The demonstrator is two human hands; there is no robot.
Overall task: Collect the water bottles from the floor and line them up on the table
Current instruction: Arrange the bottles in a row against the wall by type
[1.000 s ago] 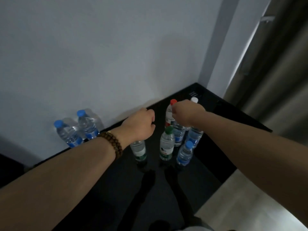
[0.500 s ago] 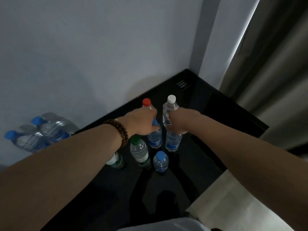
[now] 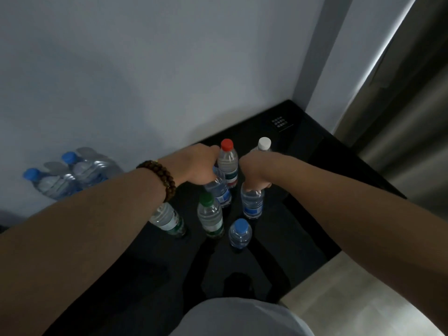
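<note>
Several water bottles stand on a glossy black table (image 3: 303, 238). My left hand (image 3: 196, 166) grips the top of a blue-labelled bottle (image 3: 219, 190), right beside a red-capped bottle (image 3: 227, 163). My right hand (image 3: 254, 170) grips the top of another blue-labelled bottle (image 3: 252, 202). A white-capped bottle (image 3: 264, 144) stands behind my right hand, mostly hidden. Nearer me stand a green-capped bottle (image 3: 210, 214), a small blue-capped bottle (image 3: 240, 232) and a green-labelled bottle (image 3: 167, 219) partly under my left forearm.
A shrink-wrapped pack of blue-capped bottles (image 3: 70, 175) stands at the table's left against the white wall. A small white-printed label (image 3: 280, 123) marks the table's far corner. Grey curtains (image 3: 412, 117) hang to the right, with pale floor (image 3: 351, 299) below the table edge.
Both hands have moved onto the two blue-labelled bottles in the middle row and now grip their tops. The view has shifted, bringing the red-capped and white-capped bottles clear behind the hands.
</note>
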